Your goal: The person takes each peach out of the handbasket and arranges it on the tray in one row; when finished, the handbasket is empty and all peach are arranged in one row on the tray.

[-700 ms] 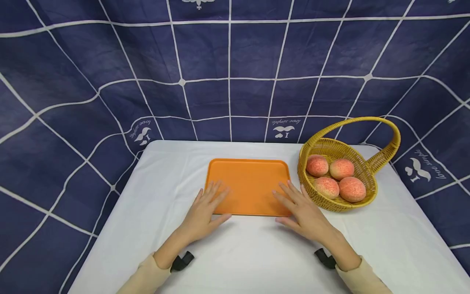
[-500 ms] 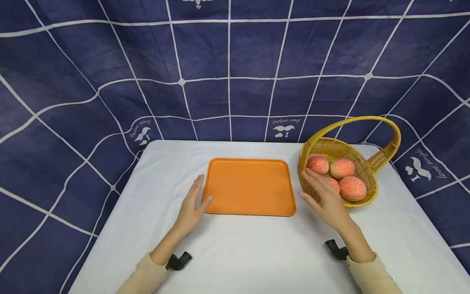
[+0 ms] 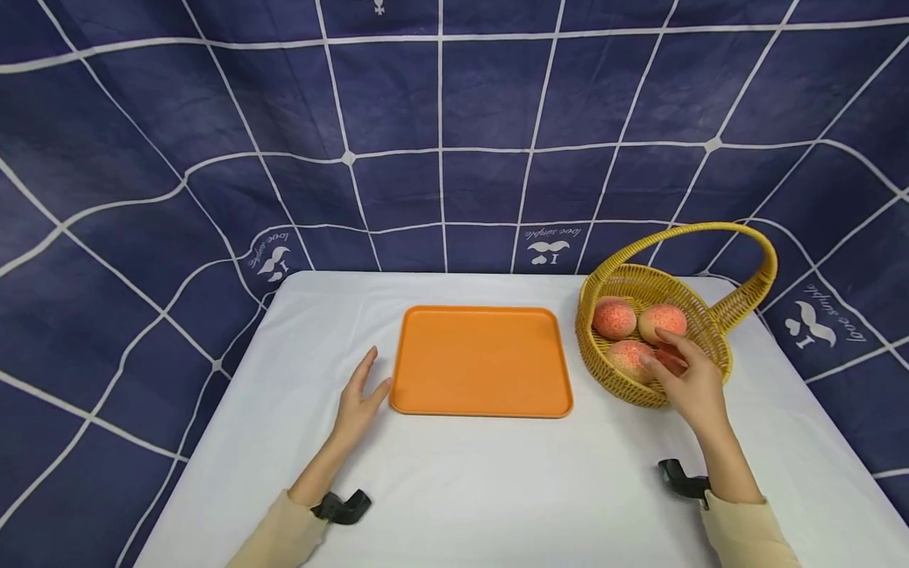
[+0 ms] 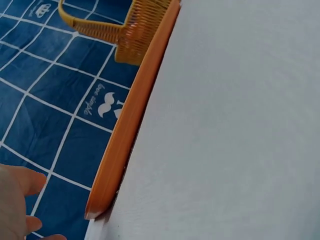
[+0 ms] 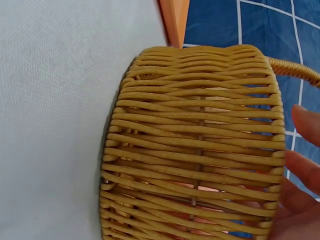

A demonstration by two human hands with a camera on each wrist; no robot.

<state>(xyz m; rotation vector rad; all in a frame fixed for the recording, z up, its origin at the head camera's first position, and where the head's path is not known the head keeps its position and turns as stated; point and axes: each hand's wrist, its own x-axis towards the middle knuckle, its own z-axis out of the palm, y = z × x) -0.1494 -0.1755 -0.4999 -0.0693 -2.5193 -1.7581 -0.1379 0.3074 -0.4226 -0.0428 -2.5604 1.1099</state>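
A yellow wicker basket (image 3: 593, 364) with a tall handle stands at the right of the table, holding several red-and-yellow peaches (image 3: 615, 318). My right hand (image 3: 699, 394) reaches over its front right part, thumb and fingers spread above the nearest peach (image 3: 671, 362), which the hand partly covers. In the right wrist view the basket's woven side (image 5: 195, 130) hides part of that hand (image 5: 302, 200). Left of an orange tray (image 3: 481, 361), my left hand (image 3: 353, 410) hovers with thumb and fingers apart, holding nothing. Its fingertips show at the left wrist view's lower left edge.
The tray lies flat on a white-covered table (image 3: 454, 489), with the basket just right of it. A dark blue curtain (image 3: 490, 189) with white lines hangs behind and around the table. Black wrist straps (image 3: 344, 507) sit at both wrists.
My right hand has moved from over the tray's right side to the right, over the basket. My left hand has drawn left, off the tray. Basket and tray have stayed put.
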